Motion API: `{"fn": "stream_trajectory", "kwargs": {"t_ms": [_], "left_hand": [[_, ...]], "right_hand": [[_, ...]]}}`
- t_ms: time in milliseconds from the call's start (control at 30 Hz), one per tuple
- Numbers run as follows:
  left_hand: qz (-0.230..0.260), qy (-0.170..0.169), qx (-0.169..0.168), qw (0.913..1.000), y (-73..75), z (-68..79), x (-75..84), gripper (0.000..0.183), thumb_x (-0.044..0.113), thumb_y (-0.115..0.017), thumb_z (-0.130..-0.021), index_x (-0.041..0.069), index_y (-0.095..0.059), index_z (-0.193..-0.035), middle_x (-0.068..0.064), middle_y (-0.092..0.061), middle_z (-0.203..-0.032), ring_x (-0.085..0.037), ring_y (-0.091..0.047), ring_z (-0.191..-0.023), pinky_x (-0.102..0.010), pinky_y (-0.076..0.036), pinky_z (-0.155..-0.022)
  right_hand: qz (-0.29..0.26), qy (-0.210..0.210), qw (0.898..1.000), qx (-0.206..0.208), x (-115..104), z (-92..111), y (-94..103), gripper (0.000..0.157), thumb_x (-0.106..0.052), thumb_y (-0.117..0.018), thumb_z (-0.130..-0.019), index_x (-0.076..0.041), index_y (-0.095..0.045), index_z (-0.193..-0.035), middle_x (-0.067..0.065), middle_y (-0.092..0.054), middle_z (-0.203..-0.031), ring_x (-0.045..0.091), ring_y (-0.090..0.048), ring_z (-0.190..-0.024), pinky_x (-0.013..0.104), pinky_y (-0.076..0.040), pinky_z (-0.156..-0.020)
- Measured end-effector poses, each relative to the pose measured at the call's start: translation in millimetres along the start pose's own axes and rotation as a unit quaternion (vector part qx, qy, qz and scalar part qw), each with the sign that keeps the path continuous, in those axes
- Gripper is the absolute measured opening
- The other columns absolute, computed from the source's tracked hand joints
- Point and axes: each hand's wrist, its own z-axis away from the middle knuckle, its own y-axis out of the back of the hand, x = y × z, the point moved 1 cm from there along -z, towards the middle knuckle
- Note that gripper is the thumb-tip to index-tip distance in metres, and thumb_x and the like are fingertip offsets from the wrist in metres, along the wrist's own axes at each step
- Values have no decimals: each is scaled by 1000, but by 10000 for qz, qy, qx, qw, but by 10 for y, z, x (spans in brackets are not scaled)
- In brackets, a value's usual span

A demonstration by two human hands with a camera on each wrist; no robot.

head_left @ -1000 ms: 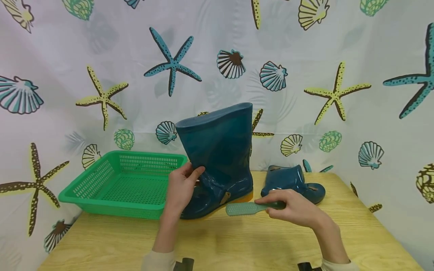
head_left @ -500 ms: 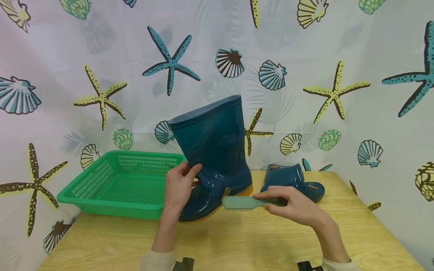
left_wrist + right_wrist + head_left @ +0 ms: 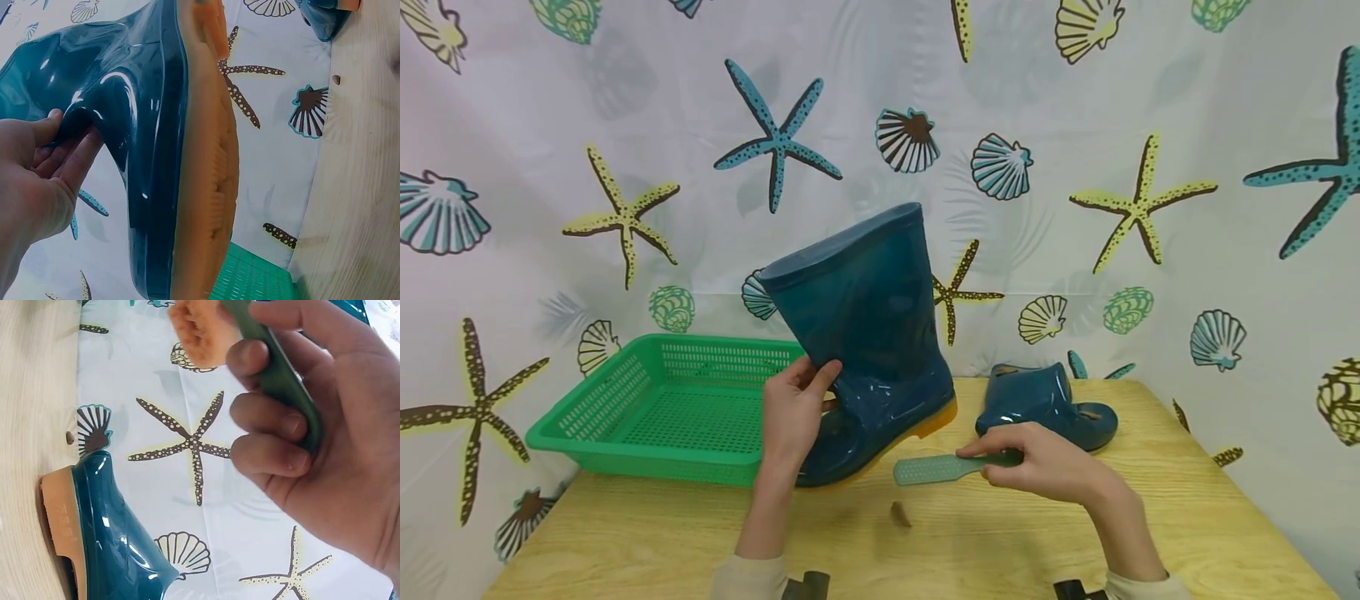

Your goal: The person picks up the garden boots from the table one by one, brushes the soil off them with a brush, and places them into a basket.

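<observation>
My left hand (image 3: 792, 414) pinches the front of a dark teal rain boot (image 3: 872, 317) at the ankle, thumb outside. The boot tilts toe-down, heel raised, its orange sole (image 3: 206, 169) facing the camera in the left wrist view. My right hand (image 3: 1045, 462) grips the dark handle of a green brush (image 3: 928, 469), fingers curled round the handle (image 3: 275, 381) in the right wrist view. The brush's dotted flat head points left, below the boot and apart from it. A small blurred brown scrap (image 3: 900, 514) shows in front of the boot; whether it touches the table cannot be told.
A green plastic basket (image 3: 625, 457) stands on the table's left, behind my left hand. The second rain boot (image 3: 1030, 396) lies at the back right, with brown scraps on it. A patterned curtain (image 3: 865, 83) hangs behind the wooden table (image 3: 1000, 542).
The boot has tipped further, its heel rising and its top leaning left. The brush went up to the brown scrap on the boot, then came down; the scrap has come off the boot.
</observation>
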Motion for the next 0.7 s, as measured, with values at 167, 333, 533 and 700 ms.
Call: {"fn": "stream_trajectory", "kwargs": {"t_ms": [167,333,533,700], "left_hand": [[192,-53,155,9997,5,-8,2,24,25,-67,-96,7,-73,-111,-15,-73,-101,-14,-72,-87,-36,-62,-71],[490,-225,395,9978,36,-32,2,29,27,-67,-96,0,-72,-107,-13,-72,-95,-9,-72,-83,-34,-62,-69],[1090,-224,632,9918,85,-61,-9,29,22,-67,-96,-4,-70,-109,3,-71,-83,-9,-71,-79,-32,-61,-65],[1441,18,849,9859,115,-83,-41,26,21,-68,-96,-5,-67,-98,3,-65,-73,-10,-65,-73,-31,-61,-61]], "right_hand": [[96,-274,9994,-185,55,-36,-21,30,-25,-63,-97,-18,-71,-124,0,-69,-118,7,-53,-90,23,-45,-71],[548,-314,9976,295,103,-39,-18,32,-27,-59,-99,-18,-67,-129,-1,-68,-119,10,-58,-95,25,-49,-77],[891,-89,9929,784,63,-74,-48,37,-31,-53,-104,-18,-60,-137,0,-64,-132,24,-61,-119,42,-53,-95],[841,-85,9921,924,9,-138,-125,39,-31,-51,-105,-16,-57,-140,2,-62,-136,24,-61,-118,43,-52,-95]]}}
